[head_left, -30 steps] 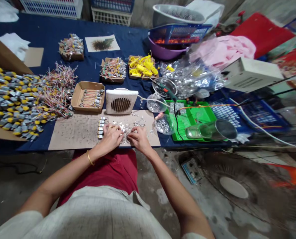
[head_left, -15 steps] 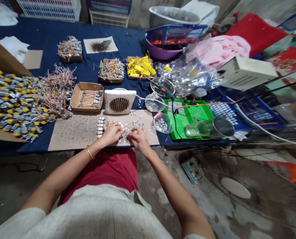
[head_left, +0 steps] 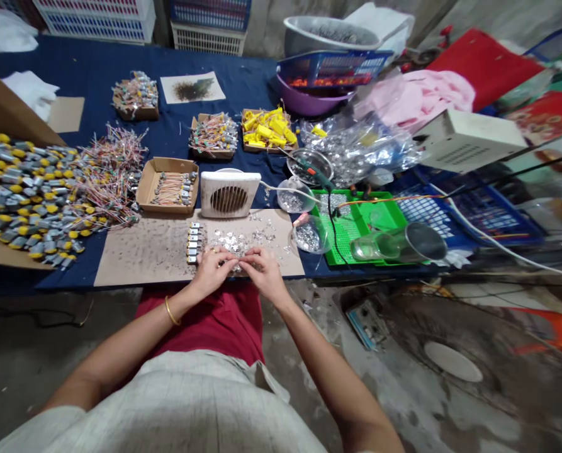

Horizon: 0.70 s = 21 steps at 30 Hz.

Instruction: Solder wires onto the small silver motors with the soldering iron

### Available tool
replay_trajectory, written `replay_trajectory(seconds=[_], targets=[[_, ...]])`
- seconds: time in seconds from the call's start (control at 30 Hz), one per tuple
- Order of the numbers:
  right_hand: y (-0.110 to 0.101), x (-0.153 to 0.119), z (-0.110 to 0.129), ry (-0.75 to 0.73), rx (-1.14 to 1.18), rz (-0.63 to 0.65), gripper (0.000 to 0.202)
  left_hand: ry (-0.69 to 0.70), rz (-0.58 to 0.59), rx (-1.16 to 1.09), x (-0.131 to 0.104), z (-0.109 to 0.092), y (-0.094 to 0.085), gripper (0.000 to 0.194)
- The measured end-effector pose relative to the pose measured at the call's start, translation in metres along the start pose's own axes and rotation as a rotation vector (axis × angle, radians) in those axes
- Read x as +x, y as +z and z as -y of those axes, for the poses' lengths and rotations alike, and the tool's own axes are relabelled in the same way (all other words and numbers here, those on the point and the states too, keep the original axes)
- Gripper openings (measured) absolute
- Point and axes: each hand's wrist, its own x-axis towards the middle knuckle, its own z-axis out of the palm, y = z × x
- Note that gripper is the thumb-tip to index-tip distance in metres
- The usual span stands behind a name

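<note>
At the near edge of a brown board [head_left: 139, 248], my left hand [head_left: 213, 269] and my right hand [head_left: 262, 270] meet fingertip to fingertip. Both are closed in a pinch; whatever sits between the fingertips is too small to make out. Just beyond them lies a scatter of small shiny metal pieces [head_left: 231, 240]. A short column of small motors [head_left: 194, 242], silver with white tops, stands on the board left of my left hand. Behind the metal pieces is a white fan box [head_left: 230, 195] with a round, dirty grille.
Grey motors with yellow ends [head_left: 26, 195] and wired parts [head_left: 108, 176] are heaped at left. A cardboard tray [head_left: 168, 185] holds wired motors. To the right are a clear bowl of metal bits [head_left: 310, 234], a green tray [head_left: 347, 248], a soldering iron [head_left: 316, 173] and a metal cup [head_left: 422, 242].
My hands have come together; the right moved left and both dropped slightly toward me, so their fingertips now meet. The view has shifted slightly.
</note>
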Motion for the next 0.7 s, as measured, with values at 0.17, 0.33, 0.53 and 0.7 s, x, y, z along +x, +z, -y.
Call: replay_trajectory(seconds=[0.17, 0.33, 0.53, 0.7], targets=[[0.007, 0.002, -0.006, -0.104, -0.283, -0.012, 0.012, -0.011, -0.041, 0.175, 0.002, 0.010, -0.008, 0.020], [0.005, 0.010, -0.012, -0.317, -0.622, 0.163, 0.012, 0.023, -0.048, 0.337, 0.007, 0.024, -0.021, 0.018], [0.004, 0.010, -0.003, -0.427, -0.757, 0.363, 0.021, 0.076, 0.026, 0.395, 0.011, 0.018, -0.015, 0.018], [-0.005, 0.023, -0.010, -0.161, -0.603, 0.230, 0.018, 0.160, 0.075, 0.413, 0.017, 0.013, -0.003, 0.015]])
